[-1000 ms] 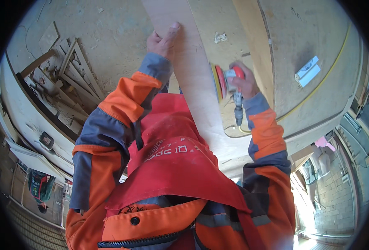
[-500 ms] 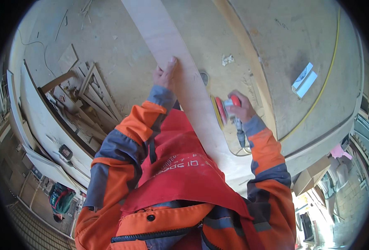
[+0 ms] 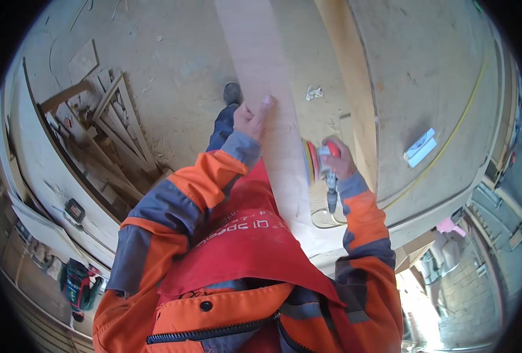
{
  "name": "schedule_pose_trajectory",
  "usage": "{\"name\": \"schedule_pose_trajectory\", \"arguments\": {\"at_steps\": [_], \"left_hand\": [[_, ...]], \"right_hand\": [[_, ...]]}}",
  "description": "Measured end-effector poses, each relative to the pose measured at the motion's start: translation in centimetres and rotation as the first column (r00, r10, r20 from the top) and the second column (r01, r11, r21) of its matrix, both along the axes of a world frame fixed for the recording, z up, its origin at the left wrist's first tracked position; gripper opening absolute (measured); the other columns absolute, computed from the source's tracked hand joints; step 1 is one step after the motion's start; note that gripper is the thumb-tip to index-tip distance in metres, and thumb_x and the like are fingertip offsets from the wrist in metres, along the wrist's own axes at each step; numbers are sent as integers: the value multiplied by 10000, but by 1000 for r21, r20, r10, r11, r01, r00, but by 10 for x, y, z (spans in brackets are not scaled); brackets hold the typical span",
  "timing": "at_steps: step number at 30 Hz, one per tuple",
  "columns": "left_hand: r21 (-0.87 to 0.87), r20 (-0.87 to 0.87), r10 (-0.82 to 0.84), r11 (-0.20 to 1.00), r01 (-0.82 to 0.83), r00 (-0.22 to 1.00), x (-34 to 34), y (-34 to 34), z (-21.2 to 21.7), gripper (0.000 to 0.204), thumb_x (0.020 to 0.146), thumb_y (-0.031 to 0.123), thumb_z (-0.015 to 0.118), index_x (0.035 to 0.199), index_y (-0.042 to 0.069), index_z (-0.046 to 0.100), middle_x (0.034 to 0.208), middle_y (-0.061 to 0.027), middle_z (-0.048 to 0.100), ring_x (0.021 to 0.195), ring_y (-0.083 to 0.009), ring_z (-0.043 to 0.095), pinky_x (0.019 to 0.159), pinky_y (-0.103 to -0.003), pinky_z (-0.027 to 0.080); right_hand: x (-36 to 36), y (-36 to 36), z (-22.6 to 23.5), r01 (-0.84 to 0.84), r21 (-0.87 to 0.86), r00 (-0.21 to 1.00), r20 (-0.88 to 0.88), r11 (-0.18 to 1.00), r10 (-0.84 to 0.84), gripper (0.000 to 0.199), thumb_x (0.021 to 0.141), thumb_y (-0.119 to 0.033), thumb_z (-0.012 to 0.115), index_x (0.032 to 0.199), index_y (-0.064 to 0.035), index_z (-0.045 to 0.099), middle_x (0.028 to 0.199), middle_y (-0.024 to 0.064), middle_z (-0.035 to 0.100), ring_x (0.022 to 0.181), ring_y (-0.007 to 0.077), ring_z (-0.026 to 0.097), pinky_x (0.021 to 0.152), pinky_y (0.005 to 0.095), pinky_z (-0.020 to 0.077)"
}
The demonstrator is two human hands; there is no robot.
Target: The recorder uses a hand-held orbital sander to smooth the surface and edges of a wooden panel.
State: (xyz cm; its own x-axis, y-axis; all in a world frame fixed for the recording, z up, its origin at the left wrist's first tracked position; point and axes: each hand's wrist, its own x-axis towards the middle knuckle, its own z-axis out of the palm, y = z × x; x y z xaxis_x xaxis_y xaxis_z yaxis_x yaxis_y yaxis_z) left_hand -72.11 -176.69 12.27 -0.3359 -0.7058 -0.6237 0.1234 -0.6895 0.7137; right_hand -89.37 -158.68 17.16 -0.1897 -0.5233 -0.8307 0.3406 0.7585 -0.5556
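Left hand [image 3: 252, 117]: fingers laid flat, steadying the long pale board [image 3: 272, 117].
Right hand [image 3: 338, 160]: grip wrapped round the red sander [image 3: 318, 162], disc against the board's right edge.
Progress: edge sanding looks underway; far stretch seemingly left.

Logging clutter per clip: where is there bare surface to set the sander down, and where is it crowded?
Bare: the workbench top right of the upright board, around the small blue-white block. Also dusty floor between the long plank and the scrap frames. Crowded: between plank and upright board, where the right hand holds the sander.
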Motion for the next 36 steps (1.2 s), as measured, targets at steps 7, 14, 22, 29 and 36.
{"name": "schedule_pose_trajectory", "arguments": {"at_steps": [7, 14, 22, 29, 36], "left_hand": [[53, 49, -116, 992, 113, 992, -7, -17, 18, 360, 895, 274, 645, 1092, -24, 598, 1004, -44, 649, 871, -98, 573, 787, -264, 461], [15, 63, -124, 992, 123, 990, -4, -15, 9, 355, 896, 283, 642, 1078, -20, 607, 980, -41, 654, 864, -93, 570, 775, -268, 464], [13, 68, -124, 992, 123, 990, -5, -14, 5, 350, 896, 282, 641, 1068, -21, 612, 967, -35, 656, 852, -88, 570, 765, -264, 466], [5, 63, -112, 994, 111, 992, -4, -16, 4, 341, 896, 276, 640, 1069, -16, 616, 961, -34, 660, 848, -83, 571, 761, -262, 465], [-14, -16, -113, 994, 113, 993, -4, -14, 7, 328, 907, 263, 629, 1092, -7, 608, 987, -33, 652, 848, -83, 577, 742, -251, 469]], "right_hand": [[-19, -33, -23, -85, -146, 991, -115, 986, 69, 343, 673, -208, 635, 956, -54, 519, 698, -13, 435, 565, 82, 397, 474, 242, 322], [1, 4, -11, -90, 20, 994, -66, 996, 91, 333, 675, -201, 627, 954, -54, 519, 678, -23, 426, 546, 71, 378, 462, 228, 287], [-19, -55, -12, -65, -142, 992, -121, 988, 48, 329, 671, -148, 629, 968, -59, 521, 710, -15, 438, 561, 70, 398, 470, 216, 307], [-5, -10, -13, -82, -57, 994, -72, 995, 78, 335, 674, -159, 635, 968, -51, 517, 723, -3, 447, 585, 74, 410, 515, 209, 353], [-13, -58, -15, 47, -131, 994, -90, 990, -59, 355, 665, -186, 645, 967, -50, 517, 722, -2, 442, 618, 84, 418, 549, 230, 369]]}}
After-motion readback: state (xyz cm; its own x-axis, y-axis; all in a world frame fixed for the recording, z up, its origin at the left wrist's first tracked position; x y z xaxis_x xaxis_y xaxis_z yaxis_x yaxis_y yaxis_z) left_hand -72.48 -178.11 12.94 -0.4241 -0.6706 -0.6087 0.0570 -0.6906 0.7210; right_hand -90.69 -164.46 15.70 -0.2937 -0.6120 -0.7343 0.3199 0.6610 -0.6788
